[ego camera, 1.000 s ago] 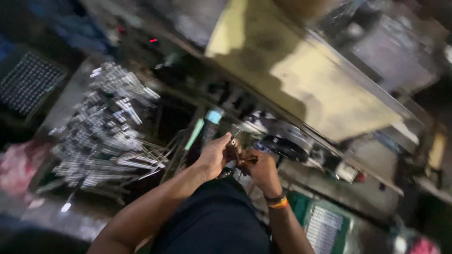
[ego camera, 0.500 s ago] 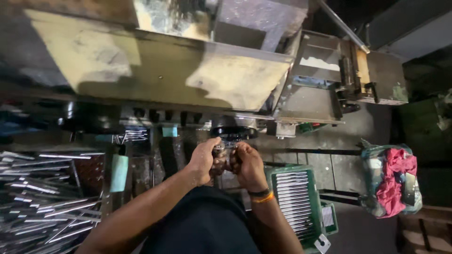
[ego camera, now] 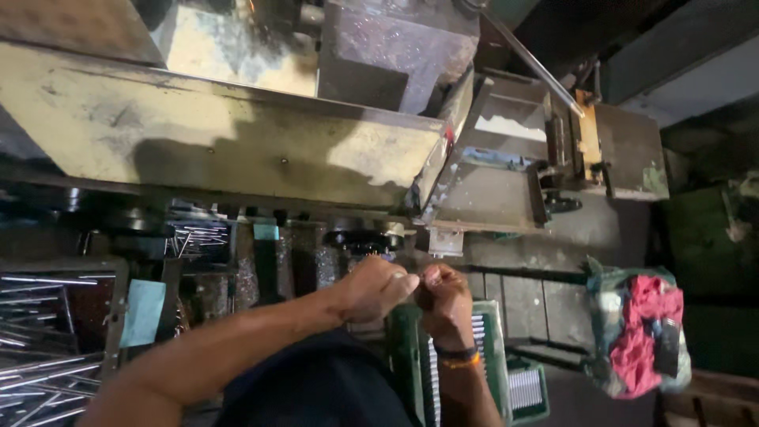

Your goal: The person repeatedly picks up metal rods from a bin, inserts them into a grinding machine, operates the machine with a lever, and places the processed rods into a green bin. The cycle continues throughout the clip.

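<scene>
Shifted slightly right since before: both hands, left [ego camera: 378,286] and right [ego camera: 444,299], pinching something tiny together above green tray [ego camera: 494,348].

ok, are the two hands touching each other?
Touching. The head view shows the left hand and right hand pressed together at the fingertips, with no gap visible between them.

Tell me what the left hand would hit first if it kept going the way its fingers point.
Probably the right hand: the left hand points right, fingertips already meeting it over the green slotted tray. Depth is unclear.
</scene>
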